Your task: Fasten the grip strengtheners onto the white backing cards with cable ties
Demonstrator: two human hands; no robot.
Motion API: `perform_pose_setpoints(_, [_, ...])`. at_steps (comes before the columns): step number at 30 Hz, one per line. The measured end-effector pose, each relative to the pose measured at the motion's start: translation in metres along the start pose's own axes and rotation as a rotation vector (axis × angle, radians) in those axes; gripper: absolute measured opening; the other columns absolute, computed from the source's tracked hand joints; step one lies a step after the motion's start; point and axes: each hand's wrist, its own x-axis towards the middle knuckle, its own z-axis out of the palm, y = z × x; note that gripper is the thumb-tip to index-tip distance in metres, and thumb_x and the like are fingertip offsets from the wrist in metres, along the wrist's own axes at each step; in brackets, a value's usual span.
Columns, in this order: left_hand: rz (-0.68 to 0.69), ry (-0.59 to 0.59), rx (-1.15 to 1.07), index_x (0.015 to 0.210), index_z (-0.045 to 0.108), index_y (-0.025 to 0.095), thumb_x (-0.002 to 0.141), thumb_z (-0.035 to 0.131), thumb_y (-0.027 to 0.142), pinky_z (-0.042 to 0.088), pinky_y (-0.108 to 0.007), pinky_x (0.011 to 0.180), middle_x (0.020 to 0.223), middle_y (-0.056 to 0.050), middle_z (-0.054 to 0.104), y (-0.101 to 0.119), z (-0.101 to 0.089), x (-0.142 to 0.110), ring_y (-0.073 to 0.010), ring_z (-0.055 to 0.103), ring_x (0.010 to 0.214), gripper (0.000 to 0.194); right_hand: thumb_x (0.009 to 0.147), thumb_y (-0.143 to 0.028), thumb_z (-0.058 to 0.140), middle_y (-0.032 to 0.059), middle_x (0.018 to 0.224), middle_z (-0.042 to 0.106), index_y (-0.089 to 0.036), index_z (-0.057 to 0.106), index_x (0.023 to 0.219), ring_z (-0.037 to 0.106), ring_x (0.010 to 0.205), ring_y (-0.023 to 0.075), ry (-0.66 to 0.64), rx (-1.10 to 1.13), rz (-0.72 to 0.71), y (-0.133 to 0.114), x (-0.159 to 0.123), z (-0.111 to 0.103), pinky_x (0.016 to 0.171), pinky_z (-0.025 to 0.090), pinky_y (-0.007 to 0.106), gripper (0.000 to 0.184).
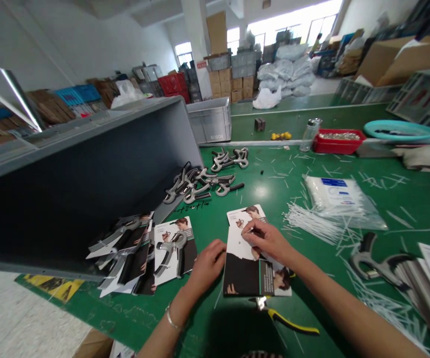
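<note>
A printed card (241, 276), white above and black below, lies before me; behind it shows the top of a second card (255, 211). My left hand (209, 261) is closed at the card's left edge, fingers curled and fingertips partly hidden. On the card's upper part rests my right hand (269, 238), thumb and forefinger pinched together; whatever is between them is too small to make out. Yellow-and-black pliers (289, 322) lie just below the card. To the left, a hand grip strengthener (173, 251) sits on another card (162, 231).
Several loose hand grips (227, 186) lie beside a tipped grey bin (155, 136). More carded grips (125, 248) are at its mouth. White cable ties (307, 221) and their bag (334, 191) are on the right, near another grip (364, 258) and stacked cards (423, 283). Behind stands a red tray (337, 146).
</note>
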Motion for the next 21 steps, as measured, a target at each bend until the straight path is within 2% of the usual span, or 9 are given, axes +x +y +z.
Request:
perform_pose_setpoints(2, [0.055, -0.104, 0.037, 0.097, 0.069, 0.021, 0.095, 0.048, 0.024, 0.045, -0.03, 0.084, 0.096, -0.007, 0.064, -0.003, -0.005, -0.013, -0.021, 0.059, 0.094, 0.022, 0.088, -0.032, 0.061, -0.0007, 0.081, 0.064, -0.019, 0.066, 0.088, 0.055, 0.071, 0.0138, -0.023, 0.019, -0.017, 0.002, 0.002, 0.0, 0.066, 0.042, 0.025, 0.013])
perform_pose_setpoints(4, [0.085, -0.122, 0.06, 0.101, 0.069, 0.021, 0.097, 0.046, 0.023, 0.046, -0.031, 0.085, 0.097, -0.008, 0.065, -0.005, -0.006, -0.022, -0.0208, 0.059, 0.094, 0.023, 0.088, -0.032, 0.061, -0.0006, 0.082, 0.064, -0.019, 0.066, 0.088, 0.055, 0.072, 0.0139, -0.051, 0.048, -0.032, 0.003, 0.003, 0.002, 0.067, 0.042, 0.025, 0.013])
perform_pose_setpoints(7, [0.098, 0.016, 0.126, 0.099, 0.069, 0.02, 0.096, 0.047, 0.021, 0.045, -0.032, 0.085, 0.097, -0.009, 0.063, -0.007, -0.004, -0.02, -0.0208, 0.058, 0.093, 0.022, 0.088, -0.033, 0.06, -0.0012, 0.08, 0.062, -0.02, 0.065, 0.089, 0.054, 0.07, 0.0138, -0.062, 0.095, -0.019, 0.003, 0.003, 0.008, 0.065, 0.042, 0.025, 0.014])
perform_pose_setpoints(9, [0.109, 0.143, 0.135, 0.101, 0.069, 0.02, 0.094, 0.05, 0.019, 0.044, -0.034, 0.091, 0.106, -0.011, 0.061, -0.006, 0.001, -0.011, -0.0221, 0.057, 0.101, 0.02, 0.089, -0.034, 0.06, -0.0016, 0.079, 0.061, -0.021, 0.065, 0.091, 0.054, 0.068, 0.0137, -0.059, 0.106, -0.01, 0.003, 0.003, 0.01, 0.064, 0.041, 0.025, 0.014])
perform_pose_setpoints(11, [0.105, 0.219, 0.097, 0.104, 0.068, 0.02, 0.092, 0.051, 0.017, 0.044, -0.035, 0.093, 0.109, -0.011, 0.06, -0.005, 0.007, -0.001, -0.0226, 0.057, 0.104, 0.021, 0.09, -0.035, 0.059, -0.0012, 0.081, 0.061, -0.021, 0.065, 0.092, 0.054, 0.071, 0.0142, -0.054, 0.087, -0.028, 0.003, 0.004, 0.011, 0.065, 0.041, 0.025, 0.015])
perform_pose_setpoints(16, [0.048, 0.239, -0.101, 0.105, 0.07, 0.019, 0.09, 0.054, 0.019, 0.047, -0.03, 0.083, 0.099, -0.007, 0.063, -0.004, 0.024, 0.01, -0.0202, 0.059, 0.093, 0.022, 0.094, -0.037, 0.055, 0.001, 0.092, 0.064, -0.021, 0.066, 0.1, 0.056, 0.083, 0.0165, -0.073, 0.039, -0.079, 0.006, 0.006, 0.009, 0.076, 0.042, 0.028, 0.02])
perform_pose_setpoints(21, [-0.01, 0.229, -0.291, 0.099, 0.072, 0.018, 0.09, 0.057, 0.024, 0.047, -0.028, 0.082, 0.098, -0.006, 0.065, -0.004, 0.025, 0.002, -0.019, 0.059, 0.091, 0.019, 0.096, -0.038, 0.052, 0.0013, 0.094, 0.063, -0.023, 0.065, 0.103, 0.056, 0.083, 0.0169, -0.117, 0.028, -0.058, 0.01, 0.005, 0.008, 0.076, 0.042, 0.029, 0.021])
